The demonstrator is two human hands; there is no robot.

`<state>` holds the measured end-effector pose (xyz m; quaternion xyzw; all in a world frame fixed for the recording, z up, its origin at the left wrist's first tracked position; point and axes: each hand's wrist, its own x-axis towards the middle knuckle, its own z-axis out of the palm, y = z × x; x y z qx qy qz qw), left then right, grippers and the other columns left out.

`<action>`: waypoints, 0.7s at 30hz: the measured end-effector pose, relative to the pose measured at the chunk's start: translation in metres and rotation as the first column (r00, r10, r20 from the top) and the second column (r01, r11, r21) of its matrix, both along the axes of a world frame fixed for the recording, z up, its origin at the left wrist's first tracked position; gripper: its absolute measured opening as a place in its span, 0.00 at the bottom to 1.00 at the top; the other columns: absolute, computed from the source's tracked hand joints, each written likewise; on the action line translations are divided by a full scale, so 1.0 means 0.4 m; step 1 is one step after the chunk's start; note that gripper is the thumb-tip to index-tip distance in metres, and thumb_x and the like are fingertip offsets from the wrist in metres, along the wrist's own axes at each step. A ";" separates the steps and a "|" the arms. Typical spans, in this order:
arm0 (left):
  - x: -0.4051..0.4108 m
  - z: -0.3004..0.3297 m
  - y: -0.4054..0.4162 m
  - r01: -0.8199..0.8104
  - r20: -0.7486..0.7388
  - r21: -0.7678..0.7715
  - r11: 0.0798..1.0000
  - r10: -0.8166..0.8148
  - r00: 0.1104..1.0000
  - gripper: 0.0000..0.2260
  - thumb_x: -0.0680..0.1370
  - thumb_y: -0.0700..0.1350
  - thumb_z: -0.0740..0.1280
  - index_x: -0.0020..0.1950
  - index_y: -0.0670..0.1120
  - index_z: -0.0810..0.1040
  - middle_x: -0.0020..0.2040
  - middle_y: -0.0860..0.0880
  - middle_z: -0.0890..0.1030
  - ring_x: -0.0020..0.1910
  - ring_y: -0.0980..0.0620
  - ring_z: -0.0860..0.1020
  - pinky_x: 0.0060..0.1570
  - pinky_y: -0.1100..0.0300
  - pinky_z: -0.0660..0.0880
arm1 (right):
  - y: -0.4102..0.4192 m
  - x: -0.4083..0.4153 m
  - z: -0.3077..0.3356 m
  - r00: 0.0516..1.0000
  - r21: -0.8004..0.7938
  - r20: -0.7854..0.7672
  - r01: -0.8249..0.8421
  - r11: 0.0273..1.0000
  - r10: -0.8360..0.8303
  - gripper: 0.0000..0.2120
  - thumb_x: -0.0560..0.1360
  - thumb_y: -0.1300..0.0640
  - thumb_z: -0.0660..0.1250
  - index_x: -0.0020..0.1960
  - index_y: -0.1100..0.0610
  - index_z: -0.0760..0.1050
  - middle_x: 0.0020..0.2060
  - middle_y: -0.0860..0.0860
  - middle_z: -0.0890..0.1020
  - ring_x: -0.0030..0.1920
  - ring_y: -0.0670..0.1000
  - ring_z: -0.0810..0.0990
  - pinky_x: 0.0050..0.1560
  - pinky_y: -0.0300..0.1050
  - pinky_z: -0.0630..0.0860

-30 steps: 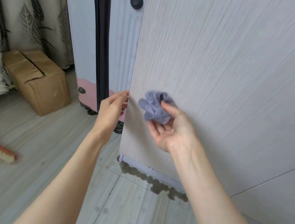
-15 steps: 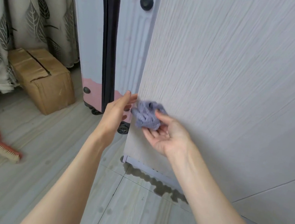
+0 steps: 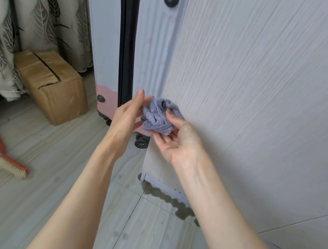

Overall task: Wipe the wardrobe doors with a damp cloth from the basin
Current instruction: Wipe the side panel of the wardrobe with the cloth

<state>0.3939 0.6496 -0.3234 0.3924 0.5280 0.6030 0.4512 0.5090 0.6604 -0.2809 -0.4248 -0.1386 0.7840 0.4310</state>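
Right hand point(image 3: 180, 139) pinches the bunched cloth point(image 3: 160, 116) beyond its fingertips, thumb on top; left hand point(image 3: 127, 117), fingers straight, touches its left side.

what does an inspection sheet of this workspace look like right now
surface: pale woodgrain wardrobe panel; tiled floor wet along its base.
job's things: crumpled grey-blue cloth at the panel's left edge; basin not seen.
clutter: red hand brush on the floor, cardboard box, wheeled suitcase.
grippers: right hand pinches the cloth; left hand touches it with straight fingers.
cables: nothing seen.
surroundings: leaf-print curtain behind the box.
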 end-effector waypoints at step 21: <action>0.025 -0.147 0.003 0.059 -0.023 -0.086 0.995 -0.061 0.998 0.10 0.79 0.53 0.63 0.48 0.46 0.76 0.47 0.49 0.73 0.46 0.52 0.72 0.49 0.59 0.70 | 0.021 -0.035 -0.445 0.951 -0.277 0.311 0.094 0.956 -0.003 0.16 0.72 0.75 0.59 0.58 0.68 0.74 0.57 0.63 0.78 0.52 0.61 0.78 0.47 0.54 0.76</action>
